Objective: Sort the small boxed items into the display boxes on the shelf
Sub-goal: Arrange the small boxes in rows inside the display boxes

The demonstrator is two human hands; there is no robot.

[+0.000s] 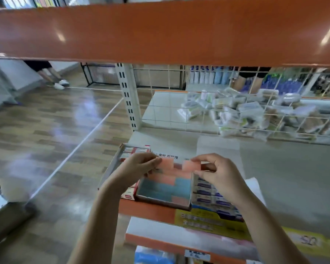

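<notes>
Head view: both hands are over the middle display box (165, 189) at the front edge of the shelf (286, 168), each holding a small pink boxed item. The step in hand looks like placement: two items carried to the box, not yet set in.

Left hand (139, 168) comes in from 7 o'clock, fingers curled, fingertips and thumb pinching a pink item (165, 163) at its left end. Right hand (217, 174) comes in from 5 o'clock, index finger arched over the top and thumb beneath, pinching a second pink item (191, 164). The two items sit side by side, near each other over the far rim of the box; blur hides whether they touch.

The middle display box holds pink and teal items lying flat; its fill level is hard to read through the blur. At 9 o'clock of it stands a red-and-white display box (131, 153) with its own items; at 3 o'clock a box of blue-and-white cartons (208, 193), touching its wall.

Judgement: the next move calls for lowering each pink item onto the pink stack at the far side of the middle box, aligned flat with the neighbours, then letting go. Risk: dropping a pink one on the teal rows.
</notes>
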